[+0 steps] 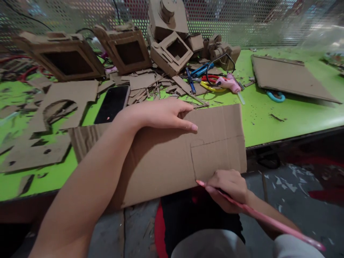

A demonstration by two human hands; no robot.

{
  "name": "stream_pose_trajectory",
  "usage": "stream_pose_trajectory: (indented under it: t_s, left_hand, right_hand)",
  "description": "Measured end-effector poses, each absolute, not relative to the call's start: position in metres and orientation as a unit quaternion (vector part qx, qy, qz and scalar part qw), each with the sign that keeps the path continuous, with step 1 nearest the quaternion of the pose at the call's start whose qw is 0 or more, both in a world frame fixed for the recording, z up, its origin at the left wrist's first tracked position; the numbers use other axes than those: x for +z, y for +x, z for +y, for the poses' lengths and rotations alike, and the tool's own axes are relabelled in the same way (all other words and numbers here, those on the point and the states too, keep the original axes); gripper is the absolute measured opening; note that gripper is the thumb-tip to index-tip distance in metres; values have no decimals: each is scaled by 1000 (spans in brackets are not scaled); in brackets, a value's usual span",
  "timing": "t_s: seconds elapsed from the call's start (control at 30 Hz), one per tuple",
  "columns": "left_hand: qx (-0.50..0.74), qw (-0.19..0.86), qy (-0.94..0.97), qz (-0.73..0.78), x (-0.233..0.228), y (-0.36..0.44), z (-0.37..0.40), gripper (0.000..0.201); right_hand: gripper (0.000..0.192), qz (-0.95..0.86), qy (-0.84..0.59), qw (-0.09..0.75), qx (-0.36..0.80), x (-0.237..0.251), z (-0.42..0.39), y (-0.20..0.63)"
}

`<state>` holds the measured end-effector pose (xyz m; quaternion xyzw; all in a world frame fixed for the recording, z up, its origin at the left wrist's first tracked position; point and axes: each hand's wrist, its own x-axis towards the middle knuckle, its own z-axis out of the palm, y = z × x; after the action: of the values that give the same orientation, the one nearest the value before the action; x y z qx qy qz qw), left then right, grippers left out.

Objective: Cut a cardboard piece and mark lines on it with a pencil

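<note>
A large brown cardboard sheet lies on the green table and hangs over its near edge. My left hand rests flat on the sheet's upper part, fingers together, pressing it down. My right hand sits at the sheet's lower edge and grips a long pink stick-like tool. The tool's tip touches the bottom of a drawn or cut line that outlines a rectangle at the sheet's right end.
A black phone lies just beyond my left wrist. Cardboard boxes with square openings, scraps, scissors and a pink glue gun crowd the back. Another cardboard sheet lies at right. The table edge drops to a littered floor.
</note>
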<state>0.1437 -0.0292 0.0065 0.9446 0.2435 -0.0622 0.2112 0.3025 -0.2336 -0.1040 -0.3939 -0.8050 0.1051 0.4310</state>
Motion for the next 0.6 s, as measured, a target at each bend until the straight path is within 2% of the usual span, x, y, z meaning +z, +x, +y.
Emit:
stream_pose_trajectory:
  t_s: [0.13, 0.6]
  left_hand:
    - [-63, 212, 944, 244, 6, 144, -29, 41]
    - [-57, 211, 944, 248, 5, 143, -29, 41]
  right_hand:
    - [12, -804, -377, 444, 117, -104, -235, 304]
    - [15, -820, -379, 411, 121, -104, -233, 305]
